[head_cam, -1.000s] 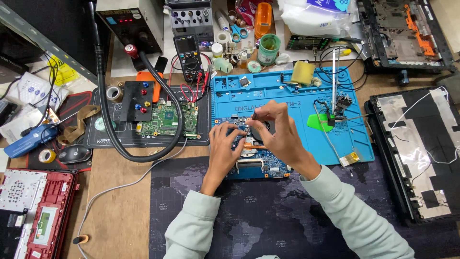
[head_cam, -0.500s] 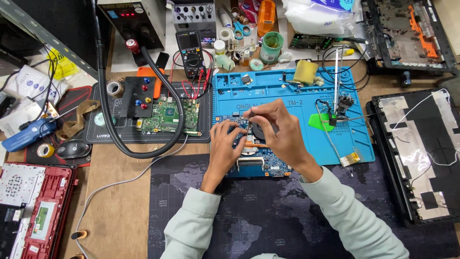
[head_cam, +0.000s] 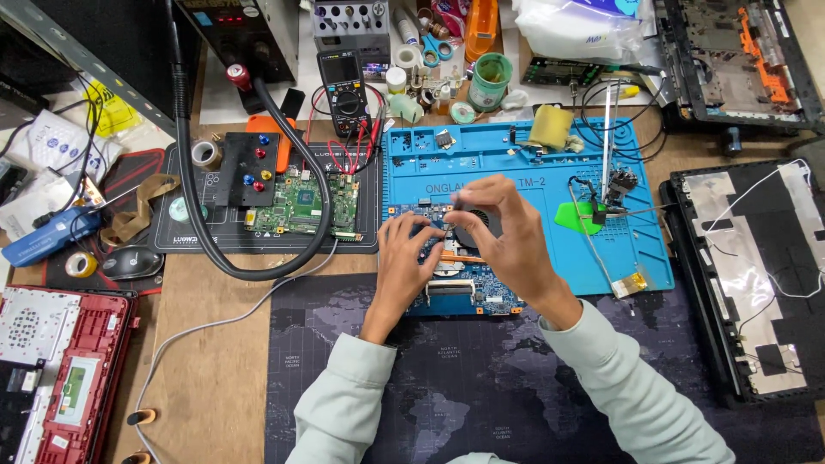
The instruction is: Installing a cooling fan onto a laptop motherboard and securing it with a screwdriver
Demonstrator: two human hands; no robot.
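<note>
A blue laptop motherboard (head_cam: 481,296) lies on the near edge of the blue silicone repair mat (head_cam: 516,163). My left hand (head_cam: 406,262) rests flat on the board's left part, fingers pressing down. My right hand (head_cam: 507,236) hovers over the board's round black cooling fan (head_cam: 478,225), thumb and fingers pinched together on something small that I cannot make out. Both sleeves are pale green.
A green circuit board (head_cam: 305,206) sits on a black mat to the left under a black hose (head_cam: 198,215). A multimeter (head_cam: 345,82) stands behind. A red laptop shell (head_cam: 51,361) lies far left, black laptop covers (head_cam: 756,275) right. A dark world-map desk mat (head_cam: 447,395) is nearest me.
My right hand has shifted slightly toward the fan and pinched tighter; the left hand stays on the board. The view moved a little.
</note>
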